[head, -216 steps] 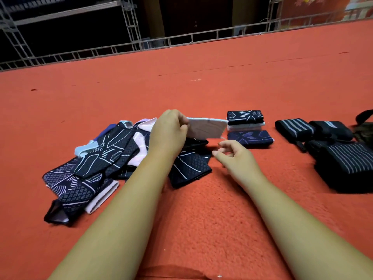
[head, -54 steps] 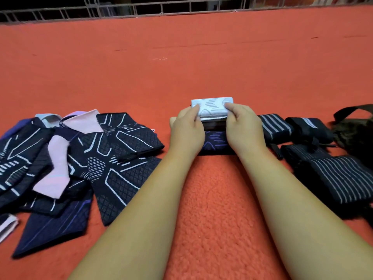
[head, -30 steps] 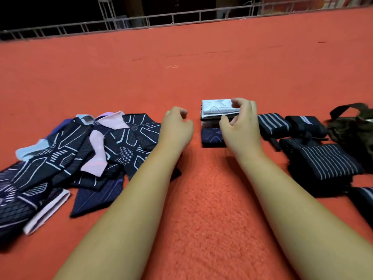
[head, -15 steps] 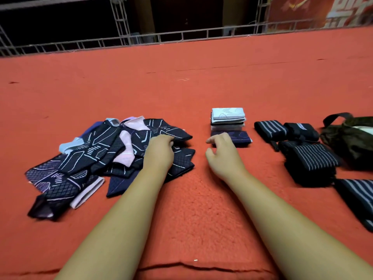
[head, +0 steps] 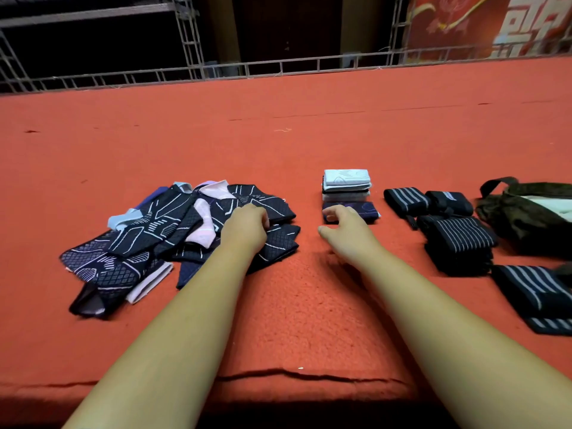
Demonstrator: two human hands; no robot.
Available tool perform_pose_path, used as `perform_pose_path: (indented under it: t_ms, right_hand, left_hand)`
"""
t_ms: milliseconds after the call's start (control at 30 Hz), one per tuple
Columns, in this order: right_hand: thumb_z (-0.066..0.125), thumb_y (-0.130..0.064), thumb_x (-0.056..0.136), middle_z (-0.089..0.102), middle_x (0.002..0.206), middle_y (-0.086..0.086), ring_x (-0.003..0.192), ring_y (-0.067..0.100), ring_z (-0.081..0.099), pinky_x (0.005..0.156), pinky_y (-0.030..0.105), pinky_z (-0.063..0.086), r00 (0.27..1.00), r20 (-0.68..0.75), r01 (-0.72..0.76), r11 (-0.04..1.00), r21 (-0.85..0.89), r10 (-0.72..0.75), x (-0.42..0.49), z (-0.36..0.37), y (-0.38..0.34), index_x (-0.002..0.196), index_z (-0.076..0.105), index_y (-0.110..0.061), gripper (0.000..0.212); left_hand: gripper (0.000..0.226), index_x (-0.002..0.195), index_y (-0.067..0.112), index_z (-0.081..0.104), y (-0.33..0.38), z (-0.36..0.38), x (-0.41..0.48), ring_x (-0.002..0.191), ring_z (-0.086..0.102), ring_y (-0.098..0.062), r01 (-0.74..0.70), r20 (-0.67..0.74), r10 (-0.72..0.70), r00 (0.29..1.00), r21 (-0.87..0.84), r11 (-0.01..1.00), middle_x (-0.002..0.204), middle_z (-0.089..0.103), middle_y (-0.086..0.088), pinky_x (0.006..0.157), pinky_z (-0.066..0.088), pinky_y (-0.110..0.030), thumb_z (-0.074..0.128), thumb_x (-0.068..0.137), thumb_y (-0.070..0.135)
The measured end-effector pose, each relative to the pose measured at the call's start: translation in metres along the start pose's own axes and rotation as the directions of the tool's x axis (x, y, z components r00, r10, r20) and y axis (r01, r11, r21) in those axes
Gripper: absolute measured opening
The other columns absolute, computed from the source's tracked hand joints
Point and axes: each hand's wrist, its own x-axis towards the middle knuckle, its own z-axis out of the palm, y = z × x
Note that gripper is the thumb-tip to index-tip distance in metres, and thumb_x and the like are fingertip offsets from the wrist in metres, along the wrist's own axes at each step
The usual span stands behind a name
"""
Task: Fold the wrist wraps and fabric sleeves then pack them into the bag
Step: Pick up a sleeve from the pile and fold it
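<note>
A loose heap of dark patterned fabric sleeves (head: 145,243), with pink and pale blue ones mixed in, lies on the red carpet at the left. My left hand (head: 246,226) rests on the heap's right side with its fingers curled on a dark sleeve (head: 272,209). A stack of folded sleeves (head: 346,184), white one on top, stands in the middle. My right hand (head: 348,232) hovers open just in front of the stack, holding nothing. Rolled black striped wrist wraps (head: 458,233) lie to the right. A dark green bag (head: 532,215) sits at the far right, open.
The red carpet (head: 278,144) stretches far back to a metal truss rail (head: 278,68). A raised carpet seam (head: 297,374) runs across near me. More striped wraps (head: 538,292) lie at the right edge.
The white folded sleeve was set on the stack and both hands drew back. My left hand went left onto the loose heap; my right hand came off the stack and opened.
</note>
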Motion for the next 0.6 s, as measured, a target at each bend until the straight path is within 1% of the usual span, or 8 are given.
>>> perform_pose_path:
  t_ms: [33,167,233,333,400,433,533,600]
  right_hand:
    - [0.070,-0.019,0.095,0.057,0.133,0.004,0.112,0.007,0.054,0.097,0.017,0.034,1.000,0.012,0.006,1.000,-0.004,-0.006,-0.002,0.000,0.001,0.138,0.063,-0.015,0.044]
    - [0.068,-0.017,0.095,0.057,0.134,0.003,0.124,0.011,0.056,0.099,0.016,0.033,0.999,0.049,0.022,1.000,-0.015,-0.021,-0.008,-0.002,0.006,0.136,0.064,-0.015,0.041]
    - [0.068,-0.016,0.095,0.057,0.133,0.002,0.125,0.012,0.057,0.099,0.016,0.034,0.998,0.055,0.018,1.000,-0.008,-0.017,-0.007,-0.005,0.007,0.135,0.065,-0.016,0.040]
    - [0.070,-0.015,0.092,0.060,0.130,0.000,0.123,0.013,0.061,0.097,0.018,0.040,1.000,0.028,0.013,0.999,0.029,-0.014,-0.001,-0.007,0.006,0.135,0.065,-0.017,0.043]
    - [0.076,-0.020,0.090,0.062,0.133,0.000,0.119,0.012,0.062,0.089,0.017,0.045,1.000,-0.002,0.009,0.998,0.064,-0.009,0.002,-0.009,-0.001,0.140,0.062,-0.019,0.052]
    - [0.080,-0.023,0.089,0.062,0.135,-0.002,0.116,0.011,0.061,0.090,0.020,0.045,1.000,-0.011,0.005,0.996,0.094,-0.004,0.003,-0.011,-0.004,0.144,0.059,-0.020,0.059]
    - [0.088,-0.037,0.083,0.062,0.141,-0.007,0.120,0.012,0.061,0.106,0.033,0.049,1.000,0.012,-0.009,0.971,0.239,0.006,0.005,-0.020,-0.018,0.152,0.052,-0.025,0.079]
    - [0.087,-0.045,0.078,0.068,0.138,-0.010,0.123,0.013,0.066,0.106,0.044,0.055,1.000,0.029,-0.014,0.918,0.397,0.003,0.004,-0.028,-0.026,0.145,0.058,-0.031,0.075]
  left_hand:
    - [0.033,0.087,0.034,0.073,-0.004,0.005,0.000,0.110,0.062,-0.028,-0.010,-0.032,0.010,0.999,-0.009,1.000,0.112,0.067,0.004,0.090,0.055,-0.043,0.059,0.086,0.004]
    - [0.045,0.114,0.032,0.079,-0.005,0.012,0.000,0.107,0.067,-0.032,-0.030,-0.173,0.018,0.985,-0.066,0.997,0.111,0.075,-0.003,0.089,0.057,-0.044,0.053,0.090,0.004]
    - [0.045,0.119,0.028,0.078,-0.002,0.008,0.002,0.111,0.068,-0.034,-0.059,-0.237,0.035,0.971,-0.096,0.994,0.114,0.076,-0.006,0.096,0.055,-0.045,0.054,0.091,0.002]
    - [0.039,0.118,0.023,0.077,0.005,-0.006,0.005,0.116,0.066,-0.025,-0.104,-0.287,0.024,0.958,-0.268,0.958,0.120,0.074,-0.002,0.103,0.050,-0.037,0.054,0.094,0.002]
    - [0.033,0.111,0.025,0.074,0.014,-0.022,0.004,0.111,0.065,-0.019,-0.186,-0.324,0.060,0.944,-0.372,0.909,0.114,0.072,0.004,0.100,0.049,-0.035,0.056,0.093,0.004]
    - [0.031,0.109,0.026,0.073,0.021,-0.032,0.001,0.108,0.066,-0.015,-0.232,-0.341,0.081,0.937,-0.430,0.872,0.111,0.072,0.007,0.099,0.050,-0.034,0.057,0.092,0.005]
    - [0.030,0.114,0.025,0.070,0.040,-0.061,-0.007,0.098,0.066,0.000,-0.312,-0.364,0.089,0.927,-0.620,0.720,0.110,0.073,0.013,0.093,0.052,-0.022,0.063,0.094,0.005]
    - [0.032,0.119,0.024,0.069,0.049,-0.075,-0.011,0.091,0.065,0.000,-0.309,-0.342,0.069,0.937,-0.724,0.617,0.111,0.073,0.009,0.086,0.053,-0.021,0.067,0.095,0.004]
